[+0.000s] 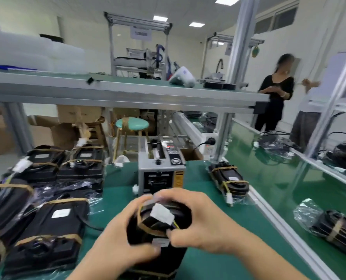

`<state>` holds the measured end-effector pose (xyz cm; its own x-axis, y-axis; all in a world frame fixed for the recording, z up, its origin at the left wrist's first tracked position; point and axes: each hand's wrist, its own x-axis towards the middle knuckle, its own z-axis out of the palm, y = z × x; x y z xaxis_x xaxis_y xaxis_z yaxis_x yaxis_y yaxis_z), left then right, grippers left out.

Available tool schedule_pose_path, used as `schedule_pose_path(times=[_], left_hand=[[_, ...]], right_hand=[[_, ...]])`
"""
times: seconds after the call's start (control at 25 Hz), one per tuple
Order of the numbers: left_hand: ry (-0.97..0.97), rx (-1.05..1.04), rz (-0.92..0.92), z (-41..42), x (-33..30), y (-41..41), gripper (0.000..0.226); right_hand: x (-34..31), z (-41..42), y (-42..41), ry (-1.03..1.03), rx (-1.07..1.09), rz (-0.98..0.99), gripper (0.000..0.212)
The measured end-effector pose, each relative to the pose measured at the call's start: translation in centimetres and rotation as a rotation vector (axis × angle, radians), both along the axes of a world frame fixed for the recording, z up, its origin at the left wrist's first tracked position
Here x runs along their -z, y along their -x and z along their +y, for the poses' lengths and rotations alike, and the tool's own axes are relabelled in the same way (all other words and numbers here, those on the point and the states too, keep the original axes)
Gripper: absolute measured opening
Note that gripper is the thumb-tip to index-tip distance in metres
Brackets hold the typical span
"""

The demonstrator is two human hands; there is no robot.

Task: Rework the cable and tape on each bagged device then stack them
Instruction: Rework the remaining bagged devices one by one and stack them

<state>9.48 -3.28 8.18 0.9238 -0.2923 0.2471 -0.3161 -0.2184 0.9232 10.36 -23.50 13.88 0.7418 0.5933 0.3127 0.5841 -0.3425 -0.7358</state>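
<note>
Both hands grip one black bagged device [158,235] at six o'clock above the green desk [204,199]: the left hand [123,235] curls round its near side, the right hand [198,219] wraps its far end, fingertips pinching by the white connector [161,214] and brown tape [147,229]. Its white label [160,243] is too blurred to read. Taped devices are stacked [46,209] at nine o'clock, labels unreadable. At twelve o'clock stands a grey tape dispenser [161,168]; its yellow sticker cannot be read. Another taped device [229,180] lies at two o'clock.
</note>
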Motion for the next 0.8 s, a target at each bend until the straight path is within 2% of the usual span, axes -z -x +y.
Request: schedule_pose_path(times=[0.04, 0.12, 0.2, 0.24, 0.28, 0.36, 0.52, 0.56, 0.64, 0.72, 0.8], left_hand=[[0.128, -0.081, -0.019, 1.0, 0.4, 0.6, 0.070], [0.285, -0.256, -0.023, 2.6, 1.3, 1.2, 0.060], [0.398, -0.359, -0.038, 4.1, 2.1, 2.0, 0.059], [0.433, -0.374, -0.040, 4.4, 2.4, 2.3, 0.060], [0.440, -0.373, -0.041, 4.5, 2.6, 2.5, 0.061], [0.407, -0.342, -0.063, 4.8, 3.0, 2.9, 0.060], [0.489, -0.129, 0.037, 6.2, 2.4, 3.5, 0.066], [0.502, -0.107, 0.030, 6.2, 2.1, 3.7, 0.070], [0.405, -0.166, -0.057, 5.7, 1.5, 3.7, 0.075], [0.293, -0.240, -0.138, 4.8, 1.2, 3.6, 0.074], [0.221, -0.299, -0.212, 4.3, 1.4, 3.7, 0.071]], right_hand=[[-0.1, 1.5, -0.5, 0.049, -0.020, -0.109, 0.056], [0.4, 3.8, -1.2, 0.125, 0.071, -0.453, 0.049], [1.7, 5.5, -1.0, 0.088, 0.140, -0.815, 0.028], [2.8, 6.2, -0.7, 0.051, 0.119, -0.918, 0.021], [3.9, 6.6, -0.2, 0.024, 0.086, -0.982, 0.025], [6.1, 6.7, 0.7, 0.064, 0.015, -1.019, 0.036], [8.1, 6.5, 1.5, 0.079, -0.012, -0.992, 0.028], [8.0, 6.7, 1.5, 0.057, -0.001, -0.984, 0.031], [7.8, 7.2, 1.6, 0.024, 0.030, -0.970, 0.033], [7.5, 7.5, 1.8, -0.069, 0.075, -0.848, 0.021], [6.9, 7.1, 2.0, -0.208, 0.101, -0.628, 0.007]])
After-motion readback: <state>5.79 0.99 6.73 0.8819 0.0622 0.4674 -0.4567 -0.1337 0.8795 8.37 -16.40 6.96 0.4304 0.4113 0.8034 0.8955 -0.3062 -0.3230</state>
